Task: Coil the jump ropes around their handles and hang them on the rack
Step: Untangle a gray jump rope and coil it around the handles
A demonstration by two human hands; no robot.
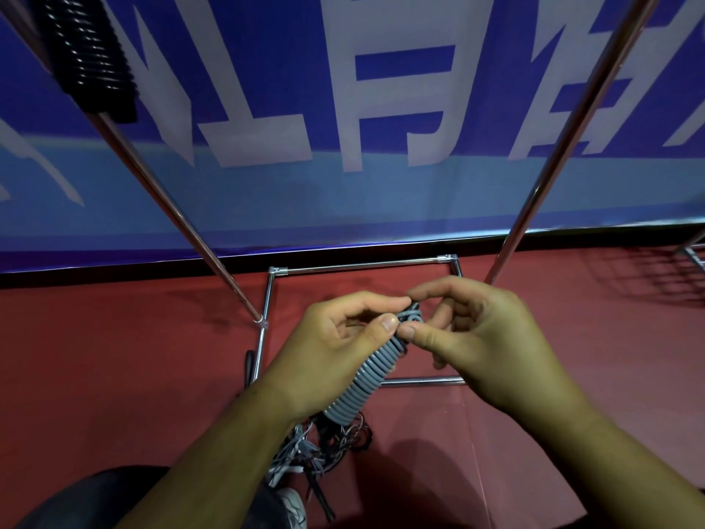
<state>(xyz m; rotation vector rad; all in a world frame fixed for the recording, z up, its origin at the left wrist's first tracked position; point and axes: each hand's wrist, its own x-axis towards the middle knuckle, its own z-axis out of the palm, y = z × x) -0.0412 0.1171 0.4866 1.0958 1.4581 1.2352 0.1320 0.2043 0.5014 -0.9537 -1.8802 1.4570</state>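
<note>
Two items are recorded nearest the camera: a dark-trousered knee [114, 498] at the lower left and, just beside it, a pale shoe [292, 505]. A tangle of loose ropes [324, 448], grey and black, is heaped on the red floor [114, 357] immediately beyond the shoe; its upper edge is hidden by the bundle held above it.

Both forearms are extended over the tangle. One grey jump rope [372, 379], wound in close turns round its handles, is held tilted between the hands, lower end toward the camera, upper end away and to the right. The left hand [335, 337] is curled, and the upper turns are pinched between its thumb and forefinger. The right hand [469, 337] is likewise curled, with the rope end at the top of the bundle nipped between thumb and forefinger and the remaining fingers bent loosely behind.

The near bar of the rack base [362, 266] is partly masked by the bundle and the right hand. From that chrome base a left upright [171, 200] and a right upright [553, 166] are seen rising out of frame. One black coiled rope [91, 51] is seen at the top left, by the left upright; its attachment is out of view. A blue banner [381, 89] with large white characters is noted behind everything.
</note>
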